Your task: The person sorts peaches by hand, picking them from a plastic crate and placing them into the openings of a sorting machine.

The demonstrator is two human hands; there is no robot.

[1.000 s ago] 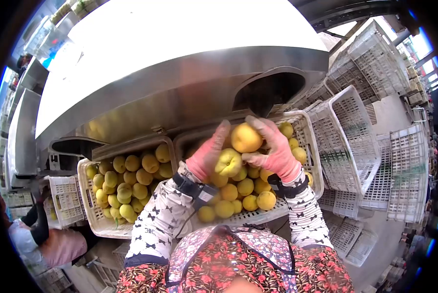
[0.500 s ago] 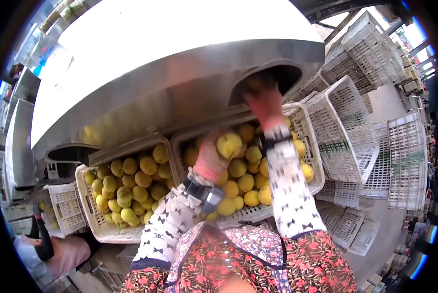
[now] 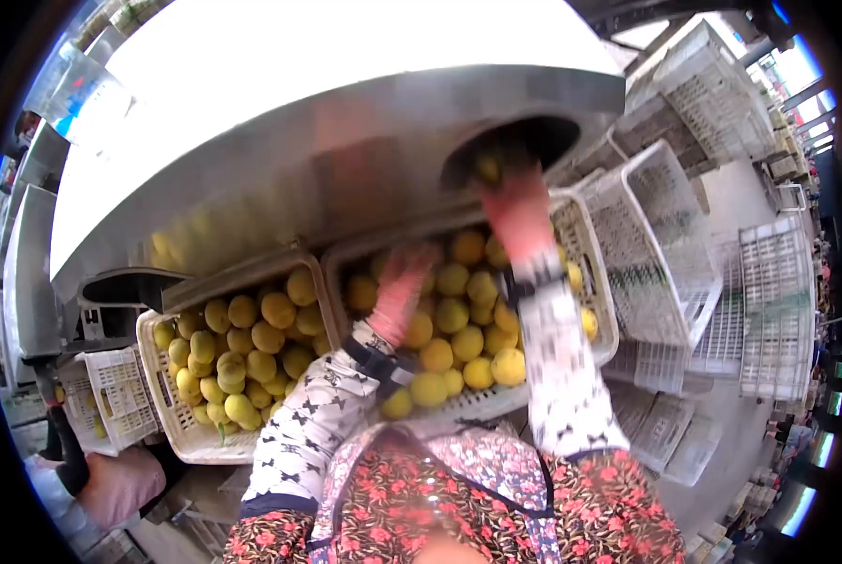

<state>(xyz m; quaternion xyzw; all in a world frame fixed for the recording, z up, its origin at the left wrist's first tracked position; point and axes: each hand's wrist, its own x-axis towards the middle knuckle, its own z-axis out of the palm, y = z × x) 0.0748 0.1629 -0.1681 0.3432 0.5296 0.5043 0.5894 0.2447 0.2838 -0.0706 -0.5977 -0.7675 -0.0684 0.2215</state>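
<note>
My left hand (image 3: 408, 287), in a pinkish glove, reaches palm down among the yellow fruit (image 3: 452, 316) at the back left of the right-hand crate (image 3: 601, 282). Its fingertips are blurred, and what they grip, if anything, does not show. At the dark oval opening (image 3: 550, 139) in the metal machine's side, my right hand (image 3: 517, 211) is raised above the same crate. A blurred yellow-green fruit (image 3: 489, 169) shows at its fingers. A second crate (image 3: 151, 395), holding more yellow fruit (image 3: 238, 367), stands to the left.
The metal machine (image 3: 280, 179) spans the view beyond the crates, with another dark opening (image 3: 130, 286) at its left end. White plastic crates (image 3: 661, 235) stand stacked and tilted on the right. A co-worker (image 3: 111, 484) is at the lower left, beside a small white crate (image 3: 120, 399).
The yellow fruit formerly in my left hand no longer shows there, and that hand has moved slightly left, down among the fruit. My right hand remains by the opening, with a fruit now visible.
</note>
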